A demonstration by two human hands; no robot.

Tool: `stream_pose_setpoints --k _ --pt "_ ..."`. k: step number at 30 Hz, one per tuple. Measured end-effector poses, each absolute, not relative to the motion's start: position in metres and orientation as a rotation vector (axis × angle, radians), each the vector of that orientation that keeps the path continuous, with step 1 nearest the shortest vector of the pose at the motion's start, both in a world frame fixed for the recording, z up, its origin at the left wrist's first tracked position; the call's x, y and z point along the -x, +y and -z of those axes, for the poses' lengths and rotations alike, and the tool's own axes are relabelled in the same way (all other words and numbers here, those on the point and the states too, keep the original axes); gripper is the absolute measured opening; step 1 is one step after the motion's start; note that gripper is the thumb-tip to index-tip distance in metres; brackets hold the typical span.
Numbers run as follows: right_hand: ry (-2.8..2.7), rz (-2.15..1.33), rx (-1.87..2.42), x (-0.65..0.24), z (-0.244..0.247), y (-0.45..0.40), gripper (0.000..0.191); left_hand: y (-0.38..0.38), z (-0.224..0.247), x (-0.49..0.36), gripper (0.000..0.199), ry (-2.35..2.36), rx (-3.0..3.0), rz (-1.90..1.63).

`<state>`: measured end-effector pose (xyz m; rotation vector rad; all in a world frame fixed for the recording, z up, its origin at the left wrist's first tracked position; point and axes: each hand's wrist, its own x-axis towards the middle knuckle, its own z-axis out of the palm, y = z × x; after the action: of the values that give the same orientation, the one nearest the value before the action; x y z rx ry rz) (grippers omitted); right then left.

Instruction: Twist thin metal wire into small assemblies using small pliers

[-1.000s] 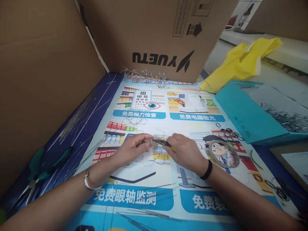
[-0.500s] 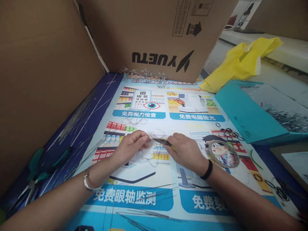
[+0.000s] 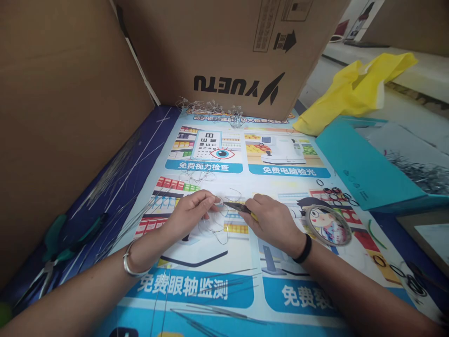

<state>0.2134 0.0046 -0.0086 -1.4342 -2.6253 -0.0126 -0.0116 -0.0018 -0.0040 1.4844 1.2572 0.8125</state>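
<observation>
Between the thumb and fingers of my left hand (image 3: 192, 210) is a thin wire (image 3: 218, 236), bent into loops that hang below the fingertips. My right hand (image 3: 271, 220) is closed round a pair of pliers (image 3: 240, 207) with dark pointed jaws and a bit of yellow handle showing. The jaw tips point left and reach the wire close to my left fingertips; whether they clamp it is too small to tell. Behind my left hand lies another loose coil of wire (image 3: 197, 177) on the printed poster (image 3: 245, 187).
Teal-handled pliers (image 3: 58, 255) and straight wires (image 3: 114, 173) lie at left. Cardboard (image 3: 210, 47) stands behind bent wire pieces (image 3: 235, 114). At right are a tape roll (image 3: 329, 225), black rings (image 3: 336, 196), a blue box (image 3: 368, 173) holding wire scraps, and a yellow bag (image 3: 343, 93).
The view has shifted very slightly. Both hands, the wire and the pliers keep nearly the same position, with the jaw tips still at the left fingertips.
</observation>
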Motion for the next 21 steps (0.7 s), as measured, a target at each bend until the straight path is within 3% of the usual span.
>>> stream_pose_setpoints --k 21 --pt "-2.594 0.032 1.364 -0.2146 0.0124 0.0069 0.029 0.0006 0.0008 0.0114 0.027 1.106 -1.296 -0.815"
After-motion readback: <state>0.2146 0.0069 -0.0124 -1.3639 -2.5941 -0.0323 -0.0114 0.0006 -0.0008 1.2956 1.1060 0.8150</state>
